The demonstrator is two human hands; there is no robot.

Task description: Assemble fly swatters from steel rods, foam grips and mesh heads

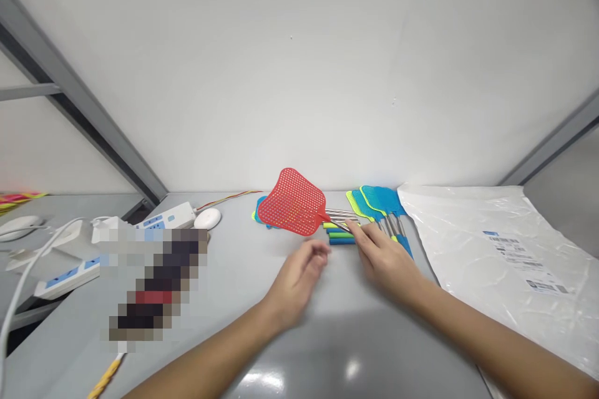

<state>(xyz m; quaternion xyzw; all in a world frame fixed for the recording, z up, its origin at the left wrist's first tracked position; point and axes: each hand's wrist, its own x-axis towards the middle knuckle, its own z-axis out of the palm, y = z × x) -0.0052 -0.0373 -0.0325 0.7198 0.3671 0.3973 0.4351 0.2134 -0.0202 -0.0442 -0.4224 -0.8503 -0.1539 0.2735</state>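
Printed in small rows, with blue touches, on the label (525, 260) of the white plastic bag (461, 243) at the right of the frame; too small and blurred to read. Legible nowhere.

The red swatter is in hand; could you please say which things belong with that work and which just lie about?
Likely belonging:
red swatter, in the right hand;
blue and yellow-green swatters.

Apparently lying about:
power strips;
round white device;
perhaps the white plastic bag.
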